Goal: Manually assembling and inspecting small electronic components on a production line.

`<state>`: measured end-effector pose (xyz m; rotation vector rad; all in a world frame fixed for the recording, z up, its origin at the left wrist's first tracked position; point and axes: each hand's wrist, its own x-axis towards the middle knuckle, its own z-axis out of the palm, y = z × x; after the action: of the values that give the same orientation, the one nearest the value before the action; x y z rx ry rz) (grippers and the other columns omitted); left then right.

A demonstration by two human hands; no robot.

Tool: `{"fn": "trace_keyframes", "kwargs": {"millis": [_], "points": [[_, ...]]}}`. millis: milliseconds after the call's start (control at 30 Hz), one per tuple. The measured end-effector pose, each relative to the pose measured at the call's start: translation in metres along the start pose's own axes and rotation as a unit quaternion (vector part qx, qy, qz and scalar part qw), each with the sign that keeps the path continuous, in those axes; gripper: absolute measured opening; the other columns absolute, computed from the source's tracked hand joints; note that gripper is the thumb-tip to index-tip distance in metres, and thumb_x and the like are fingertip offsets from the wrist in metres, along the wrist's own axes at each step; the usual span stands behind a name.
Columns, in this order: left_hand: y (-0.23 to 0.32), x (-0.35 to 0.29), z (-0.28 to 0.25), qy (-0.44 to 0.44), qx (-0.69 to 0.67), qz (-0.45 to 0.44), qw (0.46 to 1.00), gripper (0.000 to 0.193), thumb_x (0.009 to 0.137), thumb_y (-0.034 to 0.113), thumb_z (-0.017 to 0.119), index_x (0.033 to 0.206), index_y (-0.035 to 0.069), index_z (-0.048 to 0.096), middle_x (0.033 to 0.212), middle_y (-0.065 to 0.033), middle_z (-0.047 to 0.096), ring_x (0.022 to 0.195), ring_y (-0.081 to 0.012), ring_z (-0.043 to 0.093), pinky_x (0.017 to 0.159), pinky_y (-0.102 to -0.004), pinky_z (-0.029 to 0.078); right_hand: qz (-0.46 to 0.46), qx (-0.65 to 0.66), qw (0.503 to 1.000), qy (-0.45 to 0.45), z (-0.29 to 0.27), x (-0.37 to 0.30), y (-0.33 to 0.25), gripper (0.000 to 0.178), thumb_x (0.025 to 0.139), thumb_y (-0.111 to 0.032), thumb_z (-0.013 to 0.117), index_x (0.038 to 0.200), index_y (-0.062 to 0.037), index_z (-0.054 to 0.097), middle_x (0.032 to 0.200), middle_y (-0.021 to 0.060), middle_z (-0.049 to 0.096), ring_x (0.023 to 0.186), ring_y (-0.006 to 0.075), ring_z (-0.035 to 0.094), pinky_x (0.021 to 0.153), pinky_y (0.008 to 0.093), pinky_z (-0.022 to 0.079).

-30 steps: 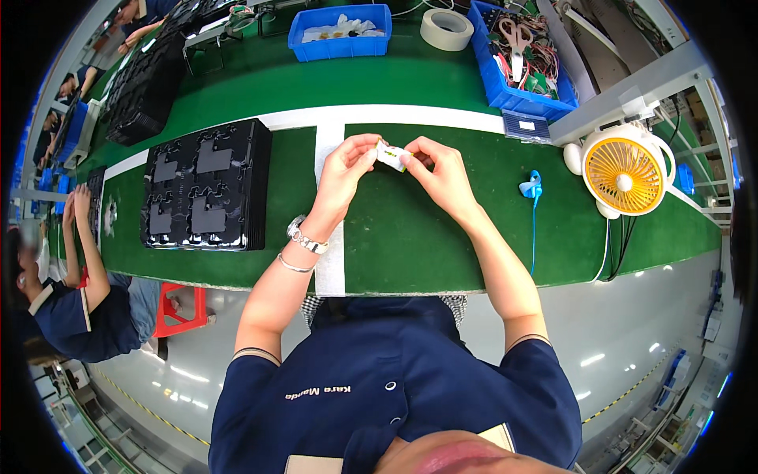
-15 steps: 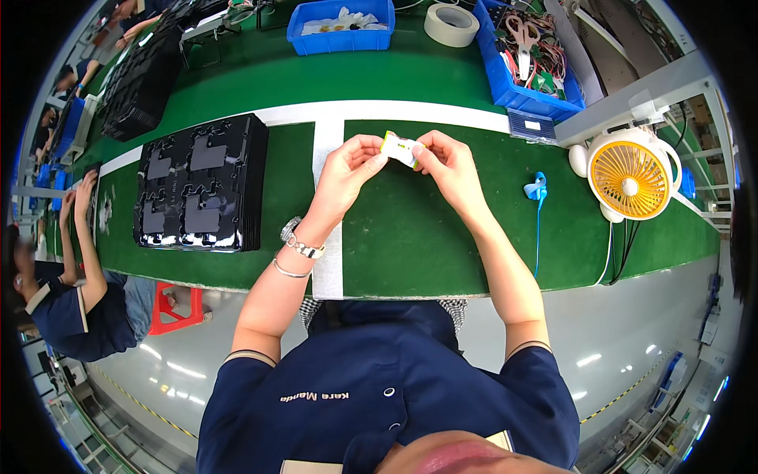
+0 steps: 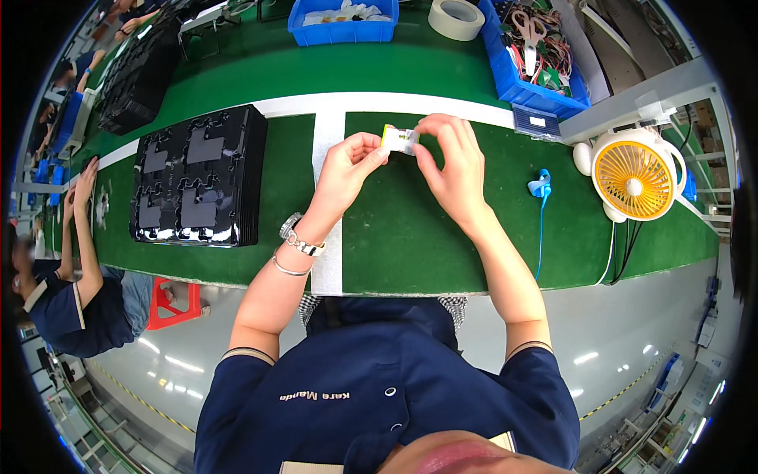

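My left hand [image 3: 352, 163] pinches the left end of a small flat white piece [image 3: 399, 141] with a yellow-green edge and dark marks, between thumb and forefinger. It is held up above the green work table [image 3: 410, 229]. At its right end, the thumb and curled fingers of my right hand [image 3: 452, 162] close on the edge; the fingertips partly hide that end. The exact kind of piece is too small to tell.
Stacked black moulded trays [image 3: 197, 178] stand left of my hands. A yellow-and-white fan [image 3: 632, 178] and a blue cable [image 3: 541, 189] are on the right. Farther back are a blue bin [image 3: 343, 31], a tape roll [image 3: 456, 20] and a wire-filled bin [image 3: 545, 95]. A co-worker [image 3: 87, 292] sits left.
The white piece has turned, its face now showing different markings. My right hand has rolled, its fingers lifted and bent over the right end. My left hand keeps its grip.
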<state>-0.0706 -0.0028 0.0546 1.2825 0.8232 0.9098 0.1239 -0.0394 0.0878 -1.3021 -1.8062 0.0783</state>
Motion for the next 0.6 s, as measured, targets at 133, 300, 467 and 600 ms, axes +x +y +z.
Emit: {"fn": "trace_keyframes", "kwargs": {"millis": [133, 300, 467, 600], "points": [[0.003, -0.001, 0.002, -0.022, -0.037, -0.021, 0.999, 0.017, 0.1, 0.021, 0.062, 0.103, 0.004, 0.065, 0.092, 0.0007, 0.066, 0.087, -0.0068, 0.06, 0.078, -0.0229, 0.045, -0.082, -0.04, 0.995, -0.042, -0.004, 0.001, -0.012, 0.034, 0.078, -0.008, 0.075, 0.109, -0.0074, 0.062, 0.109, 0.0074, 0.063, 0.098, 0.0291, 0.062, 0.079, 0.0402, 0.052], [0.011, -0.005, 0.004, -0.043, -0.057, -0.053, 0.996, 0.019, 0.101, 0.022, 0.059, 0.105, 0.005, 0.066, 0.091, 0.0006, 0.065, 0.085, -0.006, 0.058, 0.079, -0.0223, 0.045, -0.016, 0.028, 0.996, -0.087, 0.005, -0.006, -0.008, 0.029, 0.082, -0.009, 0.072, 0.111, -0.0064, 0.064, 0.103, 0.0086, 0.065, 0.092, 0.0285, 0.064, 0.077, 0.0404, 0.053], [0.007, -0.005, 0.001, -0.048, -0.067, -0.06, 0.995, 0.018, 0.102, 0.022, 0.057, 0.105, 0.006, 0.065, 0.091, 0.0005, 0.064, 0.086, -0.0061, 0.058, 0.08, -0.0224, 0.045, 0.037, 0.088, 0.99, -0.104, 0.004, -0.006, -0.008, 0.028, 0.083, -0.01, 0.073, 0.11, -0.006, 0.064, 0.097, 0.008, 0.066, 0.09, 0.0282, 0.064, 0.075, 0.04, 0.054], [0.012, -0.006, 0.004, -0.047, -0.078, -0.062, 0.994, 0.016, 0.102, 0.021, 0.056, 0.101, 0.007, 0.062, 0.09, 0.0009, 0.063, 0.088, -0.0065, 0.058, 0.081, -0.0227, 0.045, 0.033, 0.072, 0.992, -0.099, 0.003, -0.005, -0.01, 0.028, 0.082, -0.01, 0.073, 0.108, -0.0062, 0.065, 0.098, 0.0076, 0.066, 0.091, 0.0283, 0.064, 0.075, 0.0404, 0.054]]}}
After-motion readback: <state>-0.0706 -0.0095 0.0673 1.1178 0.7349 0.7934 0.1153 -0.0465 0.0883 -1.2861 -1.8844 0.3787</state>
